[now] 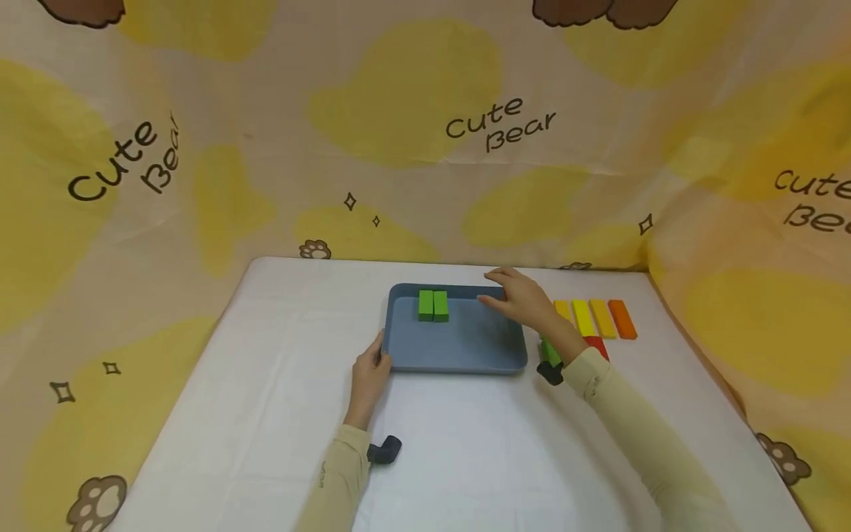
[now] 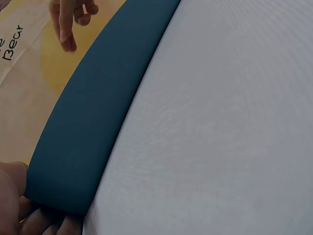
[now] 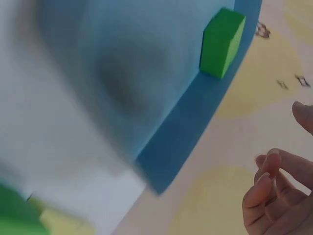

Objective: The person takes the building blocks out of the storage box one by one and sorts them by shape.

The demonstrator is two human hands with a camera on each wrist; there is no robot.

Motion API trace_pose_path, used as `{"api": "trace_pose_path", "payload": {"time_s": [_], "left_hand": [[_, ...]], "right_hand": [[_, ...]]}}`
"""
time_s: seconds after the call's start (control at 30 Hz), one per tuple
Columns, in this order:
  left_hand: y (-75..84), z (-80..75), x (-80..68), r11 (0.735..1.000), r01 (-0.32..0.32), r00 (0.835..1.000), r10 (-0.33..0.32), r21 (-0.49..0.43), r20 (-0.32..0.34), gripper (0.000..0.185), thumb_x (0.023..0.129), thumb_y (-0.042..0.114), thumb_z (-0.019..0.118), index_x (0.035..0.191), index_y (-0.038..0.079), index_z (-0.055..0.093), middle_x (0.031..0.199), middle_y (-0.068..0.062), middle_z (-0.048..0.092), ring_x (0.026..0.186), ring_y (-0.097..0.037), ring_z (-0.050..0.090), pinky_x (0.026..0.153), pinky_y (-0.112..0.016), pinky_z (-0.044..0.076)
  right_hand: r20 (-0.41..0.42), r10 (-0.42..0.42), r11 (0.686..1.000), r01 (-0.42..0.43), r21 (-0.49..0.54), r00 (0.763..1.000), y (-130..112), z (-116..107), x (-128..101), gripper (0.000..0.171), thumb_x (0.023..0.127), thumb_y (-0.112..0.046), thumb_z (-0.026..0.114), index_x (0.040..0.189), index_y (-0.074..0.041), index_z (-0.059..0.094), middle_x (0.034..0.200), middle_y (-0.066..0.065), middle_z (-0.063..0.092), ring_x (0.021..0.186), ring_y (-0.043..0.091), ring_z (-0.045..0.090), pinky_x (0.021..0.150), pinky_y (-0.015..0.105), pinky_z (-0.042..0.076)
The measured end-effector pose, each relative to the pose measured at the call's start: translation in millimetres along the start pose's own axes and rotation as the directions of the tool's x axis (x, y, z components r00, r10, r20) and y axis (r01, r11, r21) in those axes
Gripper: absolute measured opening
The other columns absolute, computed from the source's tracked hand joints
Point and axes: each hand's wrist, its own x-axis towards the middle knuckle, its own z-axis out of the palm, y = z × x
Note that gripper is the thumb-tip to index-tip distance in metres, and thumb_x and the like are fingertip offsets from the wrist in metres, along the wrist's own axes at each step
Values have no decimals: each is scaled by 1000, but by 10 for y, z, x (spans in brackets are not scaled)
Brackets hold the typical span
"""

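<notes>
Tray point(image 1: 459, 347): set flat near the middle of the surface point(image 1: 266, 414), toward its far edge; long axis runs left to right, parallel to that edge.
Green blocks point(image 1: 433, 305): two, laid side by side and touching, at the tray's far wall, left of its middle; long axes point from near edge to far edge.
Left hand point(image 1: 369, 373): placed at the tray's near-left corner; grip is seen closed on the corner, thumb up along the left wall, fingers tucked against the near wall in the left wrist view.
Right hand point(image 1: 521, 299): held over the tray's far-right corner; grip is loosely apart, fingers relaxed and slightly bent, nothing held; contact with the rim cannot be told.
Loose blocks point(image 1: 601, 318): yellow and orange ones are ranged in a row right of the tray, toward the far-right corner of the surface, long axes running near to far; a red one and a green one are partly hidden behind the right wrist.
</notes>
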Motion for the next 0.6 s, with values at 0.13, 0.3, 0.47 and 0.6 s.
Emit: {"api": "trace_pose_path", "payload": {"time_s": [0.13, 0.3, 0.47, 0.6], "left_hand": [[3, 4, 2, 1000, -13, 1000, 13, 8, -5, 52, 95, 7, 47, 146, 4, 44, 147, -16, 47, 138, -30, 44, 113, -42, 40], [1, -2, 18, 1000, -24, 1000, 24, 15, -18, 52, 94, 6, 48, 145, 4, 45, 146, -16, 48, 138, -30, 45, 113, -42, 41], [-11, -1, 14, 1000, -25, 1000, 25, 4, -19, 52, 93, 6, 48, 145, 4, 45, 146, -16, 48, 138, -30, 44, 113, -42, 40], [0, -4, -5, 1000, -20, 1000, 20, 6, -20, 52, 93, 6, 49, 145, 4, 46, 145, -17, 48, 138, -31, 45, 113, -42, 40]], "right_hand": [[29, -24, 999, 25, -28, 999, -139, 147, 198, 63, 91, -47, 65, 136, -3, 58, 138, 18, 56, 104, 30, 66, 89, 48, 57], [88, -22, 1000, 23, -10, 996, -311, 267, 391, 58, 91, -41, 66, 133, -2, 59, 136, 16, 57, 119, 31, 61, 95, 49, 54], [184, 40, 999, -37, -20, 982, -445, 362, 512, 62, 90, -45, 66, 136, -4, 58, 139, 14, 55, 125, 31, 56, 100, 49, 52], [240, 83, 996, -72, -57, 967, -512, 446, 551, 65, 90, -49, 65, 138, -6, 56, 141, 12, 54, 127, 29, 55, 100, 48, 51]]}}
